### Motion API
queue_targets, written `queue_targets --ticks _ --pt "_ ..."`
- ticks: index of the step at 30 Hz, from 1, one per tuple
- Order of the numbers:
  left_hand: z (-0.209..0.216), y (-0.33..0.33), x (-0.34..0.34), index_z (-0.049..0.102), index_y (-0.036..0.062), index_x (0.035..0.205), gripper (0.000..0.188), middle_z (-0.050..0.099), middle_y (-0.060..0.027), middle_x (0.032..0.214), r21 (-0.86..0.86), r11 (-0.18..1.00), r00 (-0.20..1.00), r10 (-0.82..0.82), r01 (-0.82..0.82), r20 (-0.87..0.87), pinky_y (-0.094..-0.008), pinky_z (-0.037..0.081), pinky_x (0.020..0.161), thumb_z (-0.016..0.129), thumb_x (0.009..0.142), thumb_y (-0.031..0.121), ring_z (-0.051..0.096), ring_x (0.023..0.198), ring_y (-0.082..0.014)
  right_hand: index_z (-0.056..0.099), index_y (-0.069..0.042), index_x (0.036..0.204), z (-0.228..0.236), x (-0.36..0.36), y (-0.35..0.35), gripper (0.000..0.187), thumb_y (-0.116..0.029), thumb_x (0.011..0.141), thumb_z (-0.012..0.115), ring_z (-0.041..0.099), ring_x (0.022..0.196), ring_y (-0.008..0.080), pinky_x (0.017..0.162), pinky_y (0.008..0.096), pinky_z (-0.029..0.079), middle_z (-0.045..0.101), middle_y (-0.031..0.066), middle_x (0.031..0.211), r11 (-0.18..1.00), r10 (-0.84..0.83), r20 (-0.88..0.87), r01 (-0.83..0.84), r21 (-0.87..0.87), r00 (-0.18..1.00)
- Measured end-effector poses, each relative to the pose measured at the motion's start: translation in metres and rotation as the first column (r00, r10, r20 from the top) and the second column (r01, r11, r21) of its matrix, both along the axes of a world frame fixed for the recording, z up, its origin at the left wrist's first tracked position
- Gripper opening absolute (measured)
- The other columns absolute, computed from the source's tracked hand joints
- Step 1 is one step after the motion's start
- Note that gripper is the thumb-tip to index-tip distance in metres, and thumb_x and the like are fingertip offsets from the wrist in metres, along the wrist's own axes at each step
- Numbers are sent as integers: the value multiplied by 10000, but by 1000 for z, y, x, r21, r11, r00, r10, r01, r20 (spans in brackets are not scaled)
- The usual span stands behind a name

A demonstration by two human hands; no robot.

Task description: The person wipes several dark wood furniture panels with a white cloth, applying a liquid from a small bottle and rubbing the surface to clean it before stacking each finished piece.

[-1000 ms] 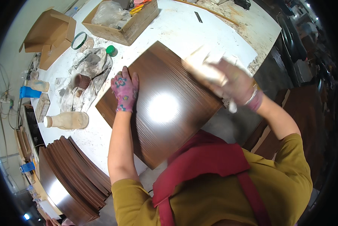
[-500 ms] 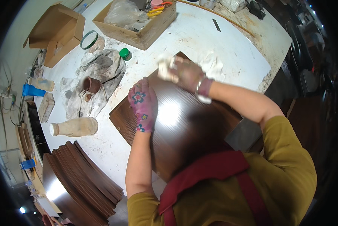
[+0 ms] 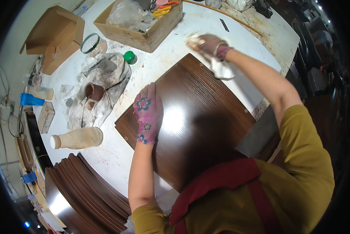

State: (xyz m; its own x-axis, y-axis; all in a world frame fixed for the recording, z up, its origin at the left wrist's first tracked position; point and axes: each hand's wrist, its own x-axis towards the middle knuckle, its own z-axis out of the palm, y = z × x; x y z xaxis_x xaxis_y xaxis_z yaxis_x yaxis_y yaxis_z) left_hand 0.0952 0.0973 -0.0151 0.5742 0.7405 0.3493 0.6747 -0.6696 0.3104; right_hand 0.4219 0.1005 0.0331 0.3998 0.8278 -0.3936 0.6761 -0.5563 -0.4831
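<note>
A dark brown wood-grain panel (image 3: 214, 89) lies at an angle on the white table in front of me, with a bright glare and my shadow on it. My left hand (image 3: 147, 113), in a pink flowered glove, rests flat along the panel's left edge, fingers stretched out. Just beyond the panel's far corner, my gloved right hand (image 3: 212, 46) grips a white cloth (image 3: 221, 69), its loose end trailing toward the panel's far right edge. The hand is a little blurred, and part of the cloth is hidden under it.
Left of the panel lie a stained grey rag (image 3: 112, 70), a brown cup (image 3: 94, 91), a cloudy bottle (image 3: 79, 138) and a green-lidded jar (image 3: 129, 56). A cardboard box (image 3: 147, 39) with tools stands at the back. Stacked brown panels (image 3: 89, 191) fill the near left.
My right hand has moved with the cloth off the panel's surface, away to the far right, uncovering the far corner. The left hand stays on the panel's left edge.
</note>
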Motion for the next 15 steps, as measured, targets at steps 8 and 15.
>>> queue_targets --ticks 8,15 --pt "-10 -5 -35 575 38 1230 366 591 -177 1113 -449 883 924 277 -136 263 -431 439 892 587 877 133 552 1027 -335 616 -95 1194 -32 -159 -75 465 -461 942 479 608 1075 304 1010 395 408 651 145 1129 669 582 -9 -472 574 813" --pt "-1 -4 -23 602 42 1209 341 609 -174 1066 -46 998 997 52 -49 53 -433 450 872 577 877 116 568 982 -341 672 -74 1078 -29 27 6 399 -406 883 569 654 955 322 849 412 509 680 181 1037 922 -32 148 -28 386 988"
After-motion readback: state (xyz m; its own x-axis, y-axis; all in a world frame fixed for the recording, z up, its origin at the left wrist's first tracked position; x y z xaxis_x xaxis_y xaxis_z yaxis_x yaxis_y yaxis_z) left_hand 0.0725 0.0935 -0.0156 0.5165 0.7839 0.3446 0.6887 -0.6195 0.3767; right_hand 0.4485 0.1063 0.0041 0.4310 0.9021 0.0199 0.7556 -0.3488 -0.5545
